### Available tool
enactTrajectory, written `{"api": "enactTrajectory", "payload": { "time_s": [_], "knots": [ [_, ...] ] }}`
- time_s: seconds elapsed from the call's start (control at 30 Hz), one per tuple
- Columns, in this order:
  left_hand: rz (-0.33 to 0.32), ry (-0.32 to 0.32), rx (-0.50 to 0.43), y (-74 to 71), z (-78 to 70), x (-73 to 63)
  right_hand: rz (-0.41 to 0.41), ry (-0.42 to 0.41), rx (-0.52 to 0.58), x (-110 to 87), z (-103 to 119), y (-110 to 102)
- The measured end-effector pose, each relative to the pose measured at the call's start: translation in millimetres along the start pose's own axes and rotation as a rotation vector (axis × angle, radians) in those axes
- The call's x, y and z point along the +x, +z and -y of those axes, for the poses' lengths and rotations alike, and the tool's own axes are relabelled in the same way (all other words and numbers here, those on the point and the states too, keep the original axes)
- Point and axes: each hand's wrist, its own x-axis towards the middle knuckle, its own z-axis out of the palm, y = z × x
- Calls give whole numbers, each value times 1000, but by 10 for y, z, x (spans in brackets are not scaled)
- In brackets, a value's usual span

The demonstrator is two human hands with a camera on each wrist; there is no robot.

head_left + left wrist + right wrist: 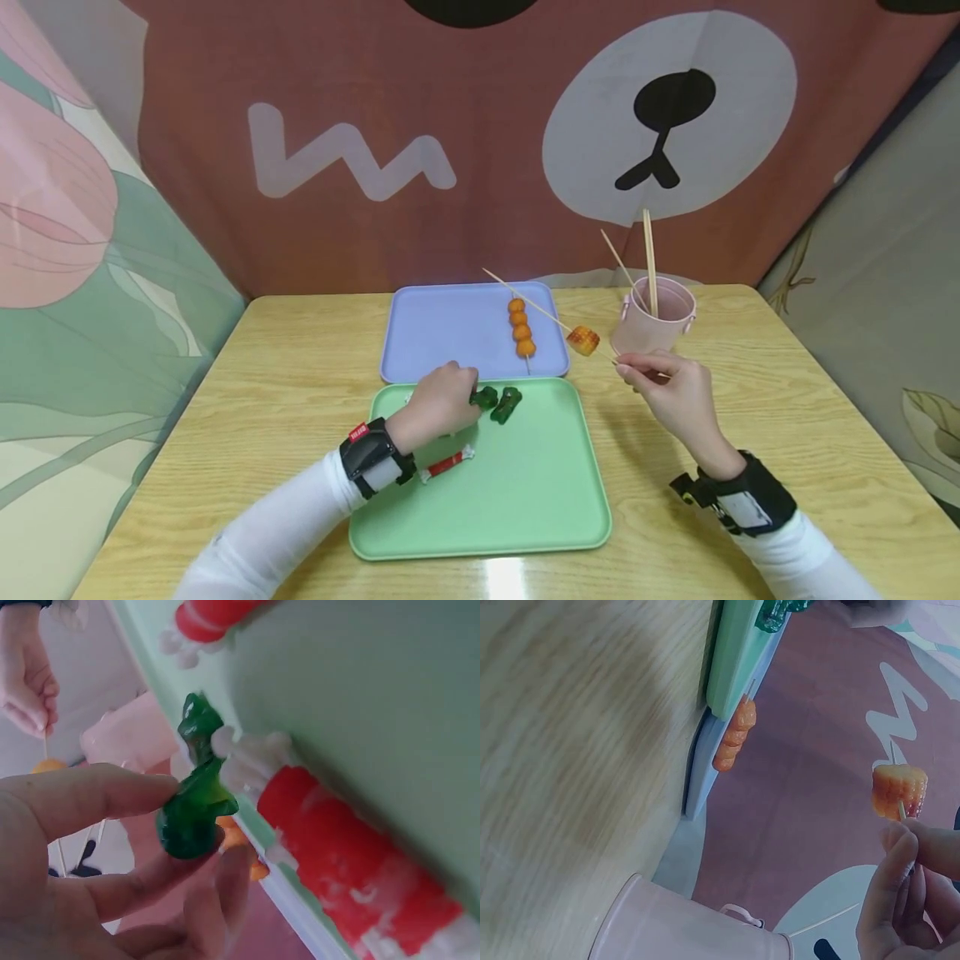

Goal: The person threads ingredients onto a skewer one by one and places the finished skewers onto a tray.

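My left hand point(435, 403) is over the green tray point(525, 500). Thumb and fingers pinch a glossy green pepper piece point(187, 817); another green piece point(507, 405) lies right beside it. A red roll with white frilled ends point(447, 463) rests on the tray below this hand, and the left wrist view has a second red roll point(214, 616) at its top. To the right, my right hand point(671, 396) pinches a thin wooden skewer point(525, 300) near its lower end, raised at a slant. One orange, browned block with a ridged surface point(582, 340) is threaded on it, close to the fingertips.
Behind the green tray, a blue tray point(442, 333) bears a skewer of several orange balls point(521, 329). At the back right stands a pink bucket point(652, 333) with wooden sticks point(650, 258) in it. A printed curtain point(360, 242) hangs behind the wooden table point(285, 375).
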Motion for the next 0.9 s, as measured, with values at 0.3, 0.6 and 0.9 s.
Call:
{"api": "enactTrajectory", "payload": {
  "time_s": [0.3,0.6,0.9],
  "knots": [
    [-296,134,-323,-156,146,-48,-7,2,14,67,72,23],
    [-615,183,-615,-355,257,-62,-18,-15,85,136,469,6],
    [-925,224,-707,-671,146,-159,5,-85,178,136,419,91]
  ]
}}
